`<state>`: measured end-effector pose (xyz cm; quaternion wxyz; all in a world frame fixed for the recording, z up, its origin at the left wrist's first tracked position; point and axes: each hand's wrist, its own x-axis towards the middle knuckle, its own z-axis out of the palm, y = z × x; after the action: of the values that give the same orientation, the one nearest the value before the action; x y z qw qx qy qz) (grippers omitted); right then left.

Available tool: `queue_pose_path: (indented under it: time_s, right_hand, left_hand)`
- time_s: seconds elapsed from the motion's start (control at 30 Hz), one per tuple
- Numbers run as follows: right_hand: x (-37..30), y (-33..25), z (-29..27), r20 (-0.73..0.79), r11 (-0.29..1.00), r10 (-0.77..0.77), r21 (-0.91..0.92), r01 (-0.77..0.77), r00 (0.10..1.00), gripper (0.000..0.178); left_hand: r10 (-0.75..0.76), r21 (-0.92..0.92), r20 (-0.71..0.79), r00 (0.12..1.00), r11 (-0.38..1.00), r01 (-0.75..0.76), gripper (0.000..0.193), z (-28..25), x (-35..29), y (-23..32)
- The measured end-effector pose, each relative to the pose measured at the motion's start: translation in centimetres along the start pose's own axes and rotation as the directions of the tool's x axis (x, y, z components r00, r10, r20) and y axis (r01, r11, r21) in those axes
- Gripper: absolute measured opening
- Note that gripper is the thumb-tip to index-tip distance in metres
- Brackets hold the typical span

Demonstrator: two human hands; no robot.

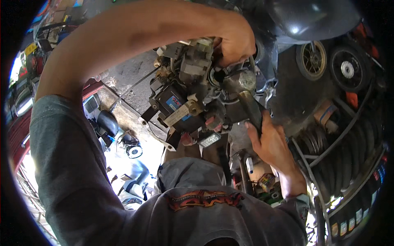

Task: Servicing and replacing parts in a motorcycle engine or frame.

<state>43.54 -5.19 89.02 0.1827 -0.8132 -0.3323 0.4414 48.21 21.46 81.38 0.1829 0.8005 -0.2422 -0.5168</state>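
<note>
Motorbike (195, 67), its parts exposed, is just ahead of the person's chest in a grey shirt (78, 164). The left arm arches over the motorbike's far left side; the left hand (238, 41) is curled at its upper end beside a round opening (218, 75), fingertips hidden, so what they pinch cannot be told. On the motorbike's right side, the right hand (271, 143) grips a dark bar (251, 108) between thumb and fingers. On the motorbike's near left part is a dark box (174, 98) with a blue label. Beyond the motorbike, to its right, are a tyre rack (353, 160), a gold-rimmed wheel (321, 67) and a black wheel (348, 69).
</note>
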Motion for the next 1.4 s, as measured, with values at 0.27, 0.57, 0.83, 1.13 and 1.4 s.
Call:
queue_pose_path:
  time_s: [0.27, 0.57, 0.83, 1.13, 1.4]
  right_hand:
    - [-1.7, 1.0, 1.1, -0.389, 0.933, -0.158, 0.243, 0.266, 0.908, 0.039]
    - [0.8, 0.4, 1.2, 0.044, 0.996, -0.086, 0.041, 0.085, 0.995, 0.047]
    - [0.7, 1.7, 0.1, 0.121, 0.989, -0.024, 0.146, 0.006, 0.992, 0.053]
    - [0.9, 1.7, -1.4, 0.012, 0.958, -0.066, 0.28, 0.06, 0.998, 0.039]
    - [3.3, 1.1, -1.2, 0.052, 0.999, -0.012, 0.05, 0.009, 0.999, 0.035]
  left_hand:
    - [-0.069, 0.042, 0.018, 0.997, 0.997, 0.068, 0.04, 0.1, -0.1, 0.2]
    - [-0.01, 0.194, -0.011, 1.0, 0.981, 0.012, 0.038, 0.1, -3.5, 2.4]
    - [0.004, 0.213, -0.652, 0.758, 0.961, 0.178, 0.025, 9.1, -11.4, 7.7]
    - [-0.104, 0.119, -0.762, 0.639, 0.947, 0.297, 0.068, 11.4, -9.3, 10.6]
    - [-0.148, 0.056, -0.737, 0.66, 0.959, 0.277, 0.067, 10.8, -9.1, 10.7]
